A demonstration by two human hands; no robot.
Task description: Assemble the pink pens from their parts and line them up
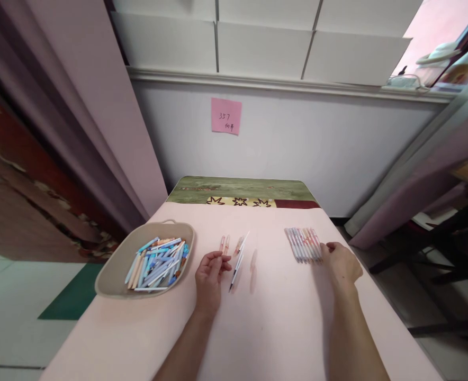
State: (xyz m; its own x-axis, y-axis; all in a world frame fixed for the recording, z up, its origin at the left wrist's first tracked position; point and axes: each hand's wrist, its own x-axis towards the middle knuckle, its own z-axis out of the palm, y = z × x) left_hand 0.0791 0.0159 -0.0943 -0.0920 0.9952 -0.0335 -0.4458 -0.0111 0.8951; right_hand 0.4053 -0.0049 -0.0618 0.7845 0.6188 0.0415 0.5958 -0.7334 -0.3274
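Observation:
Fingers curled and thumb pressed in, my left hand (212, 272) is over the middle of the table; whatever it grips is hidden. Two slim, pale orange pen parts (226, 244) show just beyond its fingertips. Right beside it lie a white pen refill with a dark tip (236, 269), another pinkish pen piece (239, 245) and a clear pink barrel or cap (253, 267). My right hand (342, 263) is closed at the right end of a neat side-by-side row of pens (303, 246). Its fingertips meet the outermost pen, and their inner side cannot be seen.
A beige basket (113, 267) holding many blue, white and peach pen parts stands at the table's left. Pale pink cloth (266, 333) covers most of the table. Behind is a wall with a pink note (226, 116); a purple curtain (87, 106) hangs at left.

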